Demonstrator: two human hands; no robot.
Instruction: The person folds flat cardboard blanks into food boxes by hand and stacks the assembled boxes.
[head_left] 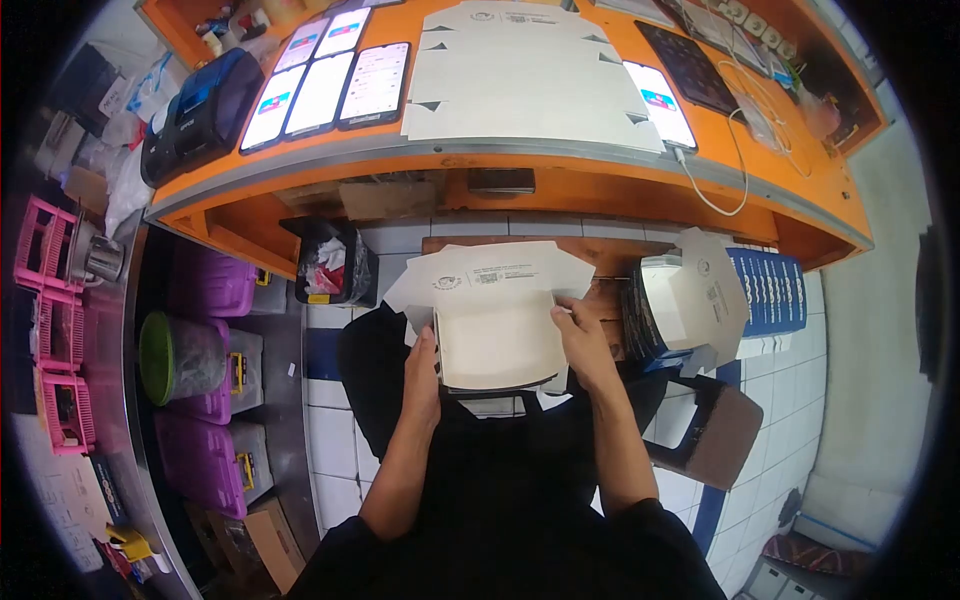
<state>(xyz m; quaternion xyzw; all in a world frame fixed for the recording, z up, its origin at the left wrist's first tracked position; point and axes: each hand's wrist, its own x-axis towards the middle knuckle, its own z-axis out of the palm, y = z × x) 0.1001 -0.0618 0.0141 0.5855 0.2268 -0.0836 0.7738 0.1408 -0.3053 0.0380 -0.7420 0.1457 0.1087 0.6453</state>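
A white paper box (498,340) with an open, printed lid flap (490,272) lies over my lap. My left hand (422,375) grips its left side wall, fingers partly hidden behind it. On the right side wall, my right hand (585,345) is closed with the thumb near the top corner. To the right stands a stack of similar folded boxes (672,305), the top one open with its printed flap (712,290) spread out. Flat white box sheets (515,85) lie on the orange desk (330,148) ahead.
Several lit phones (375,85) and a black printer (205,115) are on the desk's left; a tablet (685,65) and white cable (742,160) are on its right. A bin (340,270) stands below. Purple-lidded containers (205,455) line the left. Blue packs (768,290) sit right.
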